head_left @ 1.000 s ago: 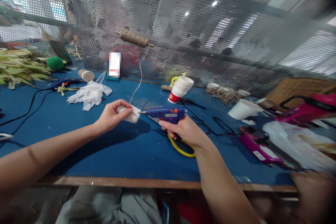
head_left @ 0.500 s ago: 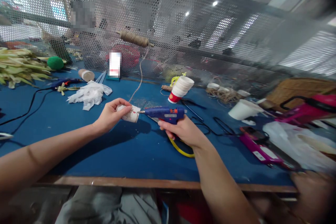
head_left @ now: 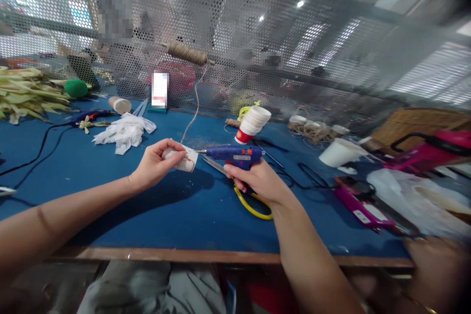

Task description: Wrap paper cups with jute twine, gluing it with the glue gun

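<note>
The white cup-like piece [head_left: 186, 159] is near the middle of the blue table [head_left: 121, 225], raised off it, pinched between the thumb and fingers of the left hand [head_left: 158, 162]. At its 3 o'clock, the right hand [head_left: 257, 179] is wrapped around the handle of a blue glue gun [head_left: 235, 156]. What has just shifted is slight: the gun sits a touch higher, its nozzle now by the piece's upper edge, while the left hand has hardly moved. I take that as the gluing still being under way; whether the tip touches the piece, I can't tell from here.

Further out, twine [head_left: 197, 100] runs toward 12 o'clock to its spool [head_left: 187, 53] at the mesh screen. Scissors [head_left: 250, 211] lie at 4 o'clock, more of their blades showing below the gun now. Stacked cups [head_left: 253, 125] tilt at 2 o'clock; crumpled white material [head_left: 125, 131] lies at 10.
</note>
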The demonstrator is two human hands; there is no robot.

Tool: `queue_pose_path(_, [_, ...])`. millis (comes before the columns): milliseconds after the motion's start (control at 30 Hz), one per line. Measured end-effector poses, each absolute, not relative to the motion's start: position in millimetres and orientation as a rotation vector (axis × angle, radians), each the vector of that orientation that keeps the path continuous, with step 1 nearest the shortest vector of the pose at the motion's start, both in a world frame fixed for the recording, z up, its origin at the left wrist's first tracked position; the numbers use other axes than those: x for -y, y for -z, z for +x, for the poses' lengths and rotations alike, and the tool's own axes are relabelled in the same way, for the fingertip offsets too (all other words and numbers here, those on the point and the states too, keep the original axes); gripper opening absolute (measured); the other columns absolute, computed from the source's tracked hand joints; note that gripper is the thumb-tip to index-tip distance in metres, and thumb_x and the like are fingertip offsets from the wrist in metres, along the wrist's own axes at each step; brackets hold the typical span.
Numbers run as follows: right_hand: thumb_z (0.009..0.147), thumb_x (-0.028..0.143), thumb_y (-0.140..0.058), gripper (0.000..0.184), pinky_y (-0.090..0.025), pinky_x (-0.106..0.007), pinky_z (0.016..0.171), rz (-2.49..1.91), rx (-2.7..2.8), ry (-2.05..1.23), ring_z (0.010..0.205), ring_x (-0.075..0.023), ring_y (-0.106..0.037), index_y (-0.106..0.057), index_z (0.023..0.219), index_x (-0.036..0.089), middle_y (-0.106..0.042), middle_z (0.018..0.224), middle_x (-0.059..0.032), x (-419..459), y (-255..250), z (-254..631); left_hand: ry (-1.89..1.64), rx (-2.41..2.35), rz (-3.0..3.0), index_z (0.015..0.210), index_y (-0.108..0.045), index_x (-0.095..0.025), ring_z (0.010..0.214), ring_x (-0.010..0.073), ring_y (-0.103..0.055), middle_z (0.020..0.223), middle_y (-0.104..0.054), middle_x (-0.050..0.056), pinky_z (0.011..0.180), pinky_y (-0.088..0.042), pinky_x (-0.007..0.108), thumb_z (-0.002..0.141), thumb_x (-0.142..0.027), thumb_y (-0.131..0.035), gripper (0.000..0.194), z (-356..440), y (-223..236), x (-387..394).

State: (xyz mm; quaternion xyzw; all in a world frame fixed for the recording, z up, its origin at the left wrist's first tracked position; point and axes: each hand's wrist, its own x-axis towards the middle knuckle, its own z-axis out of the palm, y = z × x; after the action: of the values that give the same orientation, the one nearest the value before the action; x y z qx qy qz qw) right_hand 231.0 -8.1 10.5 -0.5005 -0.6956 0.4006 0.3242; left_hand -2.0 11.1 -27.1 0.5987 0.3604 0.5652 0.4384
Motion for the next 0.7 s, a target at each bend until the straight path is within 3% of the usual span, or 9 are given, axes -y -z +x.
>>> queue_pose_path(267, [0.072,0.037,-0.060,0.024,-0.036,-0.019,0.037,-1.292,1.834,-1.078,0.037,-0.0051,-0.042,-0.055,0.069,0.014,-0.050,0.049,0.0029,12.7,-14.9,229.4,-1.429,-0.890,1.497,0.073,-0.057,-0.013,0.061,0.0081,-0.054,0.073,-0.059,0.001,0.057,-0.048,0.018,0.068,-0.028,-0.064,0.018,-2.2,27.6,-12.1])
queue_pose_path(700, [0.073,0.037,-0.061,0.024,-0.037,-0.020,0.037,-1.291,1.838,-1.069,0.039,-0.0048,-0.044,-0.053,0.070,0.015,-0.055,0.058,0.0002,10.2,-12.3,235.7,-1.472,-0.890,1.652,0.073,-0.058,-0.014,0.063,0.0084,-0.055,0.075,-0.061,0.003,0.058,-0.047,0.017,0.070,-0.026,-0.062,0.013,-3.8,28.2,-11.2])
